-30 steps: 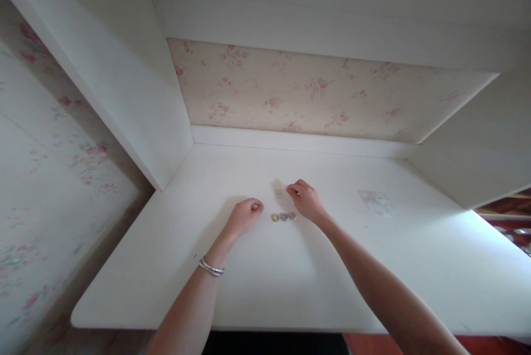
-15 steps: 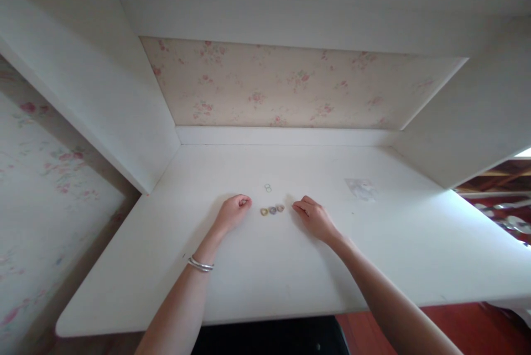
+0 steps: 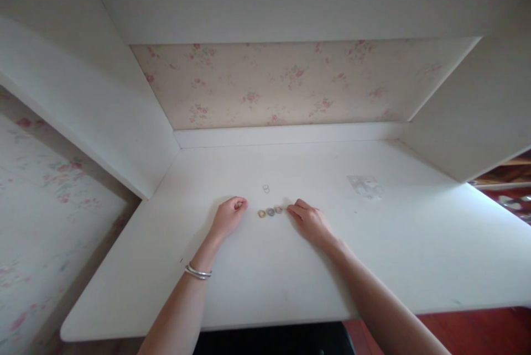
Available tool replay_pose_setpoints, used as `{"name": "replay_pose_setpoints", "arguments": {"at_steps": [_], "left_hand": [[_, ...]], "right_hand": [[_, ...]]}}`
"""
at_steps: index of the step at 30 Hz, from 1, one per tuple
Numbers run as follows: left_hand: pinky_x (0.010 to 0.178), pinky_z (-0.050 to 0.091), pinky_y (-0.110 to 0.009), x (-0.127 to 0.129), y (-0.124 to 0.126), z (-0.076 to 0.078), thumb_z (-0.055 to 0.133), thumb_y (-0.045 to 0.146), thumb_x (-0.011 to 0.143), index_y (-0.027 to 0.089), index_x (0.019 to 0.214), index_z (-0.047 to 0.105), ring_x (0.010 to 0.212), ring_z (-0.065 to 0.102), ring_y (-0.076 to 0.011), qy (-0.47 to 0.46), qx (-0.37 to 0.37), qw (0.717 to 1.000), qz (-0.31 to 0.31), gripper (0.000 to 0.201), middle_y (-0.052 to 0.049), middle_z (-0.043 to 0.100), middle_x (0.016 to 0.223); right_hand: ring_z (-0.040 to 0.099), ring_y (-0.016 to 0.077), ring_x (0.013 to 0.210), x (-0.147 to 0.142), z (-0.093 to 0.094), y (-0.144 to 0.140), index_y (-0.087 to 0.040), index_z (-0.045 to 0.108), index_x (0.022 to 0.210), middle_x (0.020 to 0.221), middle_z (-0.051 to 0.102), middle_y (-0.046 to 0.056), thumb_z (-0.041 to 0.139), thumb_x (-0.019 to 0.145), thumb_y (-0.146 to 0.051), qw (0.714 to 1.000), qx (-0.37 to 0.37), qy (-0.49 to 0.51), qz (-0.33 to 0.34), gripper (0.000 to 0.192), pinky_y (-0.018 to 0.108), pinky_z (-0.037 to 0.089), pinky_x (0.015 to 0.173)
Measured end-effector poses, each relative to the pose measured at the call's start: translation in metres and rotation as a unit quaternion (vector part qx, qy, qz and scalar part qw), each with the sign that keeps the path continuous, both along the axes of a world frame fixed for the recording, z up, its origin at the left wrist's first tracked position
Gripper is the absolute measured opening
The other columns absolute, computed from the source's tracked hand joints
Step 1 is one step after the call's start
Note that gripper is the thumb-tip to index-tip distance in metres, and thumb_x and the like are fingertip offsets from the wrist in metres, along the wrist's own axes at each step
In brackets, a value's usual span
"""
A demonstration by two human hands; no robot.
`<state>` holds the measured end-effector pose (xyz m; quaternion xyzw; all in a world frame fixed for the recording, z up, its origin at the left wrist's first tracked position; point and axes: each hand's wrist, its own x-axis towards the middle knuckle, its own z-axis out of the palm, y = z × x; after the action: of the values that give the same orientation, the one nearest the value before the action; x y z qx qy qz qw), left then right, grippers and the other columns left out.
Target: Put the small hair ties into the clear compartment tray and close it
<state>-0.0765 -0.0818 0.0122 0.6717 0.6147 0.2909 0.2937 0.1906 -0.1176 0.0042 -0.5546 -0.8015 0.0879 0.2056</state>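
Observation:
Three small round ring-shaped pieces lie in a row on the white desk: a yellowish ring [image 3: 261,214], a grey-purple ring [image 3: 271,212] and a pinkish ring [image 3: 279,209]. Behind them are two thin wire-like hoops [image 3: 266,189], overlapping or touching. My left hand [image 3: 229,215] rests left of the row with its fingers curled closed; anything inside is hidden. To the right, my right hand [image 3: 306,218] has its fingers pressed together, tips down on the desk close beside the pinkish ring. Whether it pinches something small does not show.
A clear plastic bag [image 3: 366,187] lies on the white desk [image 3: 265,283] to the right. Upright side panels [image 3: 136,123] and a low back ledge [image 3: 286,135] bound the desk. A dark seat [image 3: 269,339] is below the front edge.
My right hand has moved slightly left, its fingertips nearer the pinkish ring. My left hand stays curled beside the row. The camera view has tilted a little.

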Motion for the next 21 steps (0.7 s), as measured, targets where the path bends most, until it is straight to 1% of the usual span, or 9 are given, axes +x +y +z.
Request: {"name": "replay_pose_setpoints", "arguments": {"at_steps": [4,7,9,12,14,17,21], "left_hand": [[0.059,0.039,-0.024,0.001,-0.001,0.001,0.048,0.046,0.08,0.018,0.09,0.068,0.063,0.057,-0.0151,0.0,0.0,1.0,0.013,0.036,-0.001,0.065,0.069],[0.061,0.041,-0.024,0.001,0.0,0.001,0.048,0.046,0.08,0.018,0.091,0.067,0.067,0.059,-0.0158,-0.006,-0.006,1.0,0.021,0.036,-0.001,0.066,0.073],[0.064,0.042,-0.024,0.002,0.001,0.001,0.049,0.045,0.08,0.017,0.092,0.067,0.07,0.06,-0.0164,-0.014,-0.012,1.0,0.02,0.035,-0.002,0.068,0.078],[0.066,0.044,-0.025,0.009,0.005,0.003,0.049,0.044,0.08,0.016,0.091,0.067,0.074,0.062,-0.0171,-0.02,-0.023,1.0,0.001,0.035,-0.004,0.069,0.083],[0.066,0.044,-0.024,0.018,0.011,0.005,0.048,0.043,0.081,0.016,0.091,0.067,0.074,0.062,-0.0168,-0.014,-0.023,0.999,-0.028,0.034,-0.004,0.07,0.083],[0.068,0.045,-0.024,0.036,0.025,0.01,0.047,0.039,0.084,0.018,0.093,0.066,0.075,0.063,-0.0159,0.033,0.002,0.997,-0.073,0.031,-0.003,0.07,0.083],[0.073,0.044,-0.025,0.057,0.046,0.015,0.048,0.035,0.085,0.023,0.095,0.067,0.082,0.064,-0.0169,0.162,0.048,0.981,-0.1,0.026,-0.004,0.071,0.091]], "right_hand": [[0.057,0.0113,0.071,0.002,-0.003,0.001,-0.028,0.065,0.099,0.087,0.059,0.001,0.037,0.093,-0.029,0.999,0.005,0.039,-0.016,0.028,0.021,0.037,0.062],[0.056,0.0116,0.07,0.007,-0.004,0.002,-0.025,0.066,0.093,0.083,0.059,0.002,0.037,0.093,-0.033,0.991,0.021,0.12,-0.052,0.03,0.021,0.038,0.063],[0.054,0.0117,0.068,0.011,-0.004,0.005,-0.022,0.067,0.089,0.08,0.058,0.002,0.039,0.092,-0.037,0.979,0.033,0.181,-0.09,0.032,0.022,0.039,0.064],[0.053,0.0123,0.065,0.016,-0.005,0.009,-0.021,0.067,0.086,0.076,0.057,0.002,0.042,0.089,-0.041,0.961,0.031,0.239,-0.135,0.033,0.023,0.039,0.063],[0.052,0.0125,0.065,0.017,-0.005,0.012,-0.021,0.068,0.085,0.074,0.056,0.001,0.043,0.088,-0.041,0.957,0.017,0.254,-0.14,0.032,0.024,0.039,0.062],[0.052,0.0123,0.064,0.016,-0.005,0.014,-0.022,0.068,0.084,0.074,0.056,0.001,0.044,0.088,-0.041,0.958,0.001,0.257,-0.129,0.031,0.024,0.038,0.062],[0.052,0.0122,0.064,0.017,-0.003,0.015,-0.021,0.068,0.083,0.074,0.056,0.001,0.044,0.087,-0.039,0.958,-0.001,0.261,-0.122,0.031,0.024,0.038,0.062]]}}
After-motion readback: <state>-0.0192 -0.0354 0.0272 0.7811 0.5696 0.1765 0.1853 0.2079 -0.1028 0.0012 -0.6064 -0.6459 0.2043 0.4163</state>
